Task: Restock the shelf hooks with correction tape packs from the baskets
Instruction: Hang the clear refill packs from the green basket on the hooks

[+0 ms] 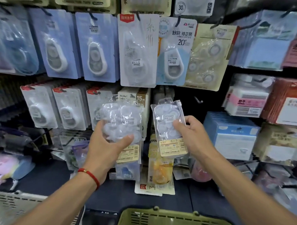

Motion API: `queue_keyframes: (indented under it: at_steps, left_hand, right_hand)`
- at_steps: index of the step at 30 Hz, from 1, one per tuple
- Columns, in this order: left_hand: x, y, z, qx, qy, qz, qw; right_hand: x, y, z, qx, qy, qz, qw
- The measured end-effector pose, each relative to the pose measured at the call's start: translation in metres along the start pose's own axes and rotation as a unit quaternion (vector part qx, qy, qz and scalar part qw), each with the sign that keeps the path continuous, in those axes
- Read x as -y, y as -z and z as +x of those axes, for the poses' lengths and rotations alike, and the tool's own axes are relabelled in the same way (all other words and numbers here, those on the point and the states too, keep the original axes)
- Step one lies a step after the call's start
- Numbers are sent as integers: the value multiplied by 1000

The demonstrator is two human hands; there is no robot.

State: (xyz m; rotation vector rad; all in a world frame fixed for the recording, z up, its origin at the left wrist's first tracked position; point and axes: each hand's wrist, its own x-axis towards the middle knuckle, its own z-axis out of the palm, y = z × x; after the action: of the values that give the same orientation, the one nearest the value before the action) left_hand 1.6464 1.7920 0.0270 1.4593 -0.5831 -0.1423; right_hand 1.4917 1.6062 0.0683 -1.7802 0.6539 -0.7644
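The left hand (109, 142) is wrapped around a stack of clear plastic correction tape packs with beige label strips (122, 129), thumb across the front, and the right hand (189, 134) has a single clear pack of the same kind (169, 128) pinched at its right edge. Both are held up in front of the shelf, just below a bare black hook (198, 99). A green slotted plastic basket (168, 219) is seen below. The packs look light but slick and a bit floppy, so they're probably best gripped at the stiffer card end, with the hang hole kept free.
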Motion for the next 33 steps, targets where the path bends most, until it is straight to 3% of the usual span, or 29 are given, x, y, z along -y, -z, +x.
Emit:
queue_keyframes:
  at_steps: [10, 16, 18, 23, 33]
  left_hand:
    - [7, -6, 3, -24, 6, -23, 999]
    - [2, -12, 0, -13, 2, -49, 999]
    - [0, -16, -4, 5, 13, -53, 998]
    - [-2, -26, -12, 71, 16, -76, 994]
    - [-6, -27, -11, 99, 73, -144, 982]
  right_hand:
    - [-6, -3, 9, -19, -4, 8, 1000]
    - [-22, 4, 4, -28, 23, -184, 982]
    - [-22, 1, -4, -23, 48, -162, 985]
    - [-15, -16, -18, 115, 52, -66, 990]
    - [-15, -18, -22, 75, 65, 9, 995]
